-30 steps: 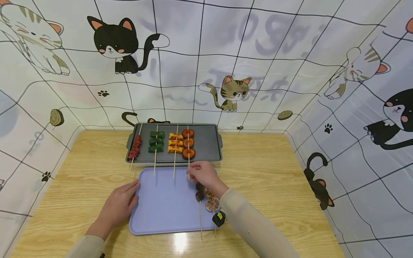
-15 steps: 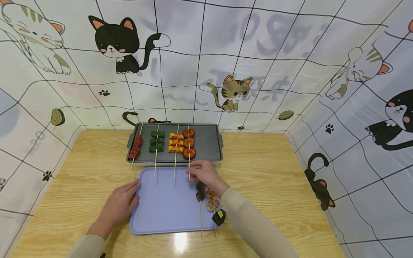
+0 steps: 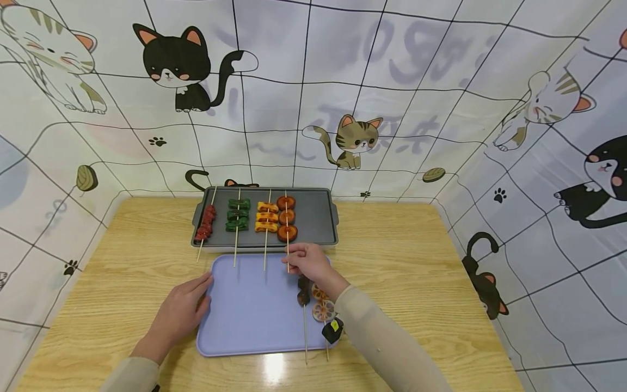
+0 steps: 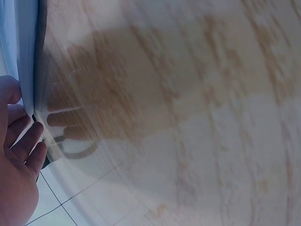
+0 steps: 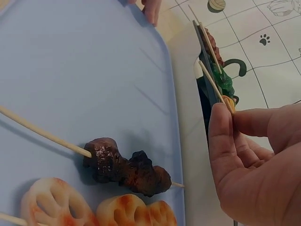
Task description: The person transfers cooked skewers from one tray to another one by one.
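My right hand (image 3: 313, 265) pinches the wooden stick of a skewer with round orange-brown slices (image 3: 287, 233) between thumb and fingers. Those slices lie on a dark grey grill pan (image 3: 313, 218), and the stick overhangs its front edge. In the right wrist view the fingertips (image 5: 219, 117) close on the stick. My left hand (image 3: 178, 310) rests with extended fingers against the left rim of a lilac tray (image 3: 250, 316); the left wrist view shows its fingers (image 4: 35, 136) at the tray's edge.
Left of the held skewer, the pan bears yellow (image 3: 266, 216), green (image 3: 237, 215) and red meat (image 3: 206, 223) skewers. A dark meat skewer (image 5: 127, 167) and a lotus root skewer (image 5: 59, 205) lie on the tray's right side. A cat-print cloth (image 3: 274, 109) surrounds the wooden table (image 3: 392, 256).
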{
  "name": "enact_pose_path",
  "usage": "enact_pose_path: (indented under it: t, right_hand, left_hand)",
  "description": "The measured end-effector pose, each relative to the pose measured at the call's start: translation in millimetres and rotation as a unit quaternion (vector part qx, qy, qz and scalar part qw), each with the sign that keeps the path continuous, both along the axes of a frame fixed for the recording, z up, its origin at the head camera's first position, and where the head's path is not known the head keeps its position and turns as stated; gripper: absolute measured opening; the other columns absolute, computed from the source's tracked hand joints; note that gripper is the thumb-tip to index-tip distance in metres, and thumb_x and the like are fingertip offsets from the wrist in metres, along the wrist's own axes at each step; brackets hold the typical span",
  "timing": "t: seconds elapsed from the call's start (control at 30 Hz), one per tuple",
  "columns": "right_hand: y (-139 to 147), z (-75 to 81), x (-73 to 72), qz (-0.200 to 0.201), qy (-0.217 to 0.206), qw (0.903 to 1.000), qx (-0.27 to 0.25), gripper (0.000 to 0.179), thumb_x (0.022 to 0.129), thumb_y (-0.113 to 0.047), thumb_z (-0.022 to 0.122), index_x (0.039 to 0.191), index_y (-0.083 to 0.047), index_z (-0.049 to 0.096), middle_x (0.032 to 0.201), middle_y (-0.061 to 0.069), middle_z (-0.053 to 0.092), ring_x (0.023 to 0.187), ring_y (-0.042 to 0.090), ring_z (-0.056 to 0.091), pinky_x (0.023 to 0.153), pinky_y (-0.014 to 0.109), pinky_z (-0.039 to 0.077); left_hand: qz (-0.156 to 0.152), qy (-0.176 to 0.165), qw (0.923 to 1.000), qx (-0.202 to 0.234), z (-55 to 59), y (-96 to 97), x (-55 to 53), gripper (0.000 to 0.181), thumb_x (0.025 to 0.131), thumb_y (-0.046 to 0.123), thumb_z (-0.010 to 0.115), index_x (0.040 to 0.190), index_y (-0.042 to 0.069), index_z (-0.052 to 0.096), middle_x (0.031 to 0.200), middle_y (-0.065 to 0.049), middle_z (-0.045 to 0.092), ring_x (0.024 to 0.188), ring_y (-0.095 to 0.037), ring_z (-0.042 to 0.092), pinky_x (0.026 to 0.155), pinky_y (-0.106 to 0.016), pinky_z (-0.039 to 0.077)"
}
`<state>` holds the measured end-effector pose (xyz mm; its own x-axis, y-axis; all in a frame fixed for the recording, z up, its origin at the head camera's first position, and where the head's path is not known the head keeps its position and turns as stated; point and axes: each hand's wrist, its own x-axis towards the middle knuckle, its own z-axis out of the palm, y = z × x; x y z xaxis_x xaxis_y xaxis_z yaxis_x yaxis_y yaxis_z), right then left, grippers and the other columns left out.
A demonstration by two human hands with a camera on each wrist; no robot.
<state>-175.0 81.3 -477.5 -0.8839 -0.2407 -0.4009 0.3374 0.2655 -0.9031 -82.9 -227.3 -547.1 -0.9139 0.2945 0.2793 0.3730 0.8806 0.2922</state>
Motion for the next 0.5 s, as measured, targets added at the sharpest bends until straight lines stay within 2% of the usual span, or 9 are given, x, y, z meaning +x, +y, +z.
enact_pose_path:
  t: [0.2,0.37,0.5]
  right_hand:
    - [1.3,0.2,-0.5,-0.004,0.000,1.0000,-0.006,0.030,0.097,-0.010,0.057,0.125,0.001,0.061,0.104,0.015,0.074,0.066,0.008,0.061,0.073,0.030,0.062]
    - [2.1,2.2,0.3,-0.002,0.003,0.9999,-0.010,0.030,0.097,-0.009,0.057,0.125,0.001,0.061,0.105,0.016,0.073,0.066,0.008,0.061,0.080,0.038,0.062]
    - [2.3,4.2,1.6,0.002,0.006,0.9998,-0.016,0.030,0.097,-0.008,0.056,0.125,0.002,0.061,0.105,0.017,0.073,0.066,0.008,0.061,0.075,0.032,0.062]
  left_hand:
    - [0.002,-0.005,1.0000,-0.001,0.6,0.4,0.4,0.045,0.084,0.010,0.070,0.126,-0.003,0.063,0.133,-0.018,0.061,0.113,-0.037,0.064,0.094,-0.053,0.054]
    - [-0.001,0.005,1.0000,0.002,-1.5,-0.4,-0.2,0.044,0.083,0.010,0.071,0.125,-0.003,0.064,0.132,-0.019,0.062,0.112,-0.037,0.064,0.093,-0.052,0.055]
    - [-0.002,0.012,0.9999,0.004,-2.4,-0.8,-0.4,0.044,0.082,0.009,0.071,0.124,-0.004,0.064,0.131,-0.019,0.062,0.111,-0.037,0.065,0.092,-0.052,0.055]
